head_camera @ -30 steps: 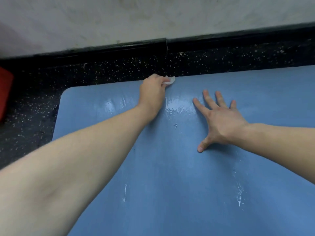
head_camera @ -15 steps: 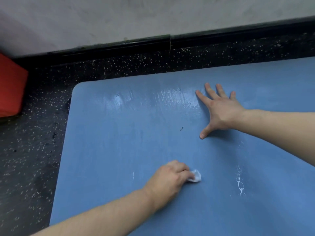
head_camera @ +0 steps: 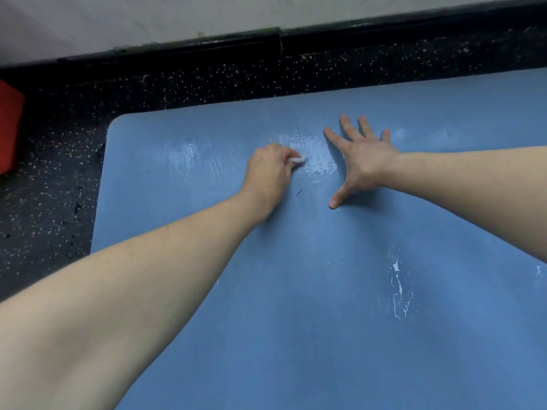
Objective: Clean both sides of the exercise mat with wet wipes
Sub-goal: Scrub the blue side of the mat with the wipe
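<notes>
Exercise mat [head_camera: 296, 306], blue and flat, lies on a black speckled floor [head_camera: 59, 179] and fills most of the view, its rounded corner toward the upper left and its far edge running just short of a dark baseboard [head_camera: 266, 45] under a pale wall [head_camera: 148, 16].

At the far left edge, on the floor and well apart from the mat, sits part of a red object [head_camera: 9, 125]; what it is cannot be told.

Next comes the left arm, reaching across the mat from the lower left. The left hand [head_camera: 270, 173] is curled, its fingers bunched round a small wad of white wet wipe [head_camera: 299, 159], which pokes out past the knuckles and is pressed onto the mat's surface. Around and just beyond the wipe the mat shines with wet streaks [head_camera: 319, 161], and a second glossy patch lies to the left of the hand.

A tiny dark mark [head_camera: 299, 192] sits on the mat between the two hands, nearer the viewer.

To the right, the right hand [head_camera: 361, 161] lies palm down on the mat, fingers straight and spread, thumb stretched toward the viewer, holding nothing. It is near the left hand but not touching it.

Farther right and closer in, white scuff marks [head_camera: 398, 288] streak the mat's surface.
</notes>
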{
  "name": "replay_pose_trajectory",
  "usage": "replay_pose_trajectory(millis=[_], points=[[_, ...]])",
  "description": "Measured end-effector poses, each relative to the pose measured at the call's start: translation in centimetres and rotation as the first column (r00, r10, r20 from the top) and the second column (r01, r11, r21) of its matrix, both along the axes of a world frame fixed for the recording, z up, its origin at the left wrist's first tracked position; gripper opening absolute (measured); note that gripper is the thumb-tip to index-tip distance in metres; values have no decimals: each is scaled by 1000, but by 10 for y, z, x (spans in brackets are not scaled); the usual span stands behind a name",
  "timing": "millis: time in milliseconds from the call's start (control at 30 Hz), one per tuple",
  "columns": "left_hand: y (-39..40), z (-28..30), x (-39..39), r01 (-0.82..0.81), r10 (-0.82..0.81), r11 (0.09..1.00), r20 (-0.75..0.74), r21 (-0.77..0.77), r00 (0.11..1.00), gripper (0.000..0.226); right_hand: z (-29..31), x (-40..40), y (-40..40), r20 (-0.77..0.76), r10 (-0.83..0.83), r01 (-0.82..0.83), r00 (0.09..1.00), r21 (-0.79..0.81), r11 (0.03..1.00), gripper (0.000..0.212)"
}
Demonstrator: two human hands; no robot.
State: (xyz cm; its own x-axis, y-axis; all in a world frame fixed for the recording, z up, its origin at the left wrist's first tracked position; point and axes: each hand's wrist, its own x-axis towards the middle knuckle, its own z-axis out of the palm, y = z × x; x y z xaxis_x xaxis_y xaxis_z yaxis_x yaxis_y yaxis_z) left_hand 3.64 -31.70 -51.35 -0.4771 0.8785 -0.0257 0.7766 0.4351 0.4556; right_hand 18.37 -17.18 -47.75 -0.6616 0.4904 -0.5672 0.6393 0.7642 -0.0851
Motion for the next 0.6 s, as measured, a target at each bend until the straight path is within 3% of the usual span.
replay_pose_trajectory(millis=[100,133,233,300,433,600], points=[[-48,-7,46,242,-244,969,57,40,968,16,2,3,-1,-30,8,-9,1000,-29,1000,159],[-69,-8,62,310,-314,949,93,58,945,16,4,5,-1,-76,7,-12,997,-63,998,144],[-125,-14,103,433,-445,895,174,105,878,18,7,12,-13,-391,135,-198,911,-126,972,60],[-149,-17,121,458,-472,881,190,118,861,21,-2,19,-32,-551,253,-337,795,-56,940,35],[-172,-21,138,465,-480,877,220,120,849,16,-27,32,-66,-600,316,-437,735,-62,897,22],[-188,-15,140,581,-603,797,254,164,756,14,-41,68,-87,-665,163,-333,729,-136,933,19]])
